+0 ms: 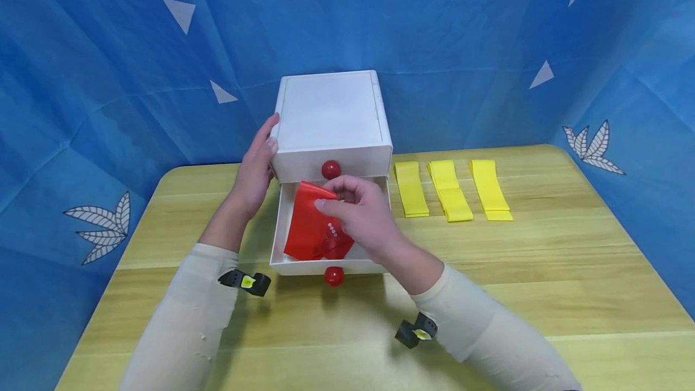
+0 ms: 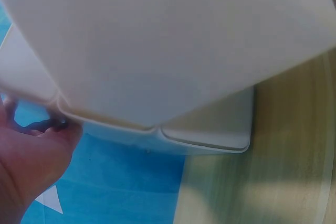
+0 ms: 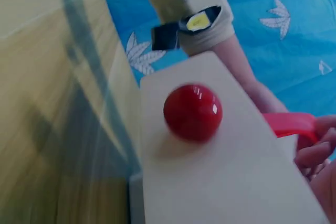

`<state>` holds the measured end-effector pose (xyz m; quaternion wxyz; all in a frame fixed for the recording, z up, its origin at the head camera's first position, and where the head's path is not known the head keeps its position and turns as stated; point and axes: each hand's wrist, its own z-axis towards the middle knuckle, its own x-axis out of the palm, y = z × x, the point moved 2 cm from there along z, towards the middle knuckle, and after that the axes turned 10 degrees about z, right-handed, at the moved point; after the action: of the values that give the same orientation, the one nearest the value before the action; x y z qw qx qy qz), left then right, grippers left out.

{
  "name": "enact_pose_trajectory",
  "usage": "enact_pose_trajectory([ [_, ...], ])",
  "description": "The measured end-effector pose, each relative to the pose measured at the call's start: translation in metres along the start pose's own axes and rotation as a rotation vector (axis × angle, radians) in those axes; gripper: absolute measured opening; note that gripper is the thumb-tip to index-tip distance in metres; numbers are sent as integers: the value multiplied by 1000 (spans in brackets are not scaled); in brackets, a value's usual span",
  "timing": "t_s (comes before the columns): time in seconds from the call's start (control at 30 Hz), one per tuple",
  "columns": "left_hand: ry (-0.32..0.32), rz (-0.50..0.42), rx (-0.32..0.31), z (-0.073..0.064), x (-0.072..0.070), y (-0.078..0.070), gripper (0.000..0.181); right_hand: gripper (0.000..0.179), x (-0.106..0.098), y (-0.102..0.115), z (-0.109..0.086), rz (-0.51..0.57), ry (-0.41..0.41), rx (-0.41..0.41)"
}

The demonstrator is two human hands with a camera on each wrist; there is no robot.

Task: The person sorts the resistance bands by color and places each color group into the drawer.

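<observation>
A small white drawer box (image 1: 331, 110) stands on the table, its lower drawer (image 1: 304, 267) pulled out. Against the box's left side rests my left hand (image 1: 255, 171), with fingers along the wall and thumb near the front corner. My right hand (image 1: 366, 213) is over the open drawer and pinches the upper edge of a thin red folded sheet (image 1: 306, 228) between thumb and fingers. White marks show on the sheet's lower right part. In the right wrist view, the red sheet (image 3: 289, 123) rises above the drawer front beside a round red knob (image 3: 193, 113).
Three folded yellow strips (image 1: 411, 189) lie in a row on the wooden table (image 1: 543, 270), right of the box. The upper drawer is closed, with its own red knob (image 1: 331, 169). A blue cloth (image 1: 450, 29) hangs behind and at both sides.
</observation>
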<state>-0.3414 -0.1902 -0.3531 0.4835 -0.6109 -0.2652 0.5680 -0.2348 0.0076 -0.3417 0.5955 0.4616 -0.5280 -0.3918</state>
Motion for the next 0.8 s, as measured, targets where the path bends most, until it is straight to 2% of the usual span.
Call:
enact_pose_trajectory([
  [0.17, -5, 2, 3, 0, -1, 0, 55, 15, -7, -1, 2, -240, -12, 17],
  [0.33, 0, -4, 7, 0, 0, 0, 55, 16, -13, -1, 3, -431, -12, 6],
  [0.53, -5, 3, 10, 0, -2, 0, 55, 16, -19, 0, 1, -532, 1, 10],
  [0.8, 7, -16, 26, 0, -1, 0, 55, 16, -29, 3, 0, -675, -49, -63],
])
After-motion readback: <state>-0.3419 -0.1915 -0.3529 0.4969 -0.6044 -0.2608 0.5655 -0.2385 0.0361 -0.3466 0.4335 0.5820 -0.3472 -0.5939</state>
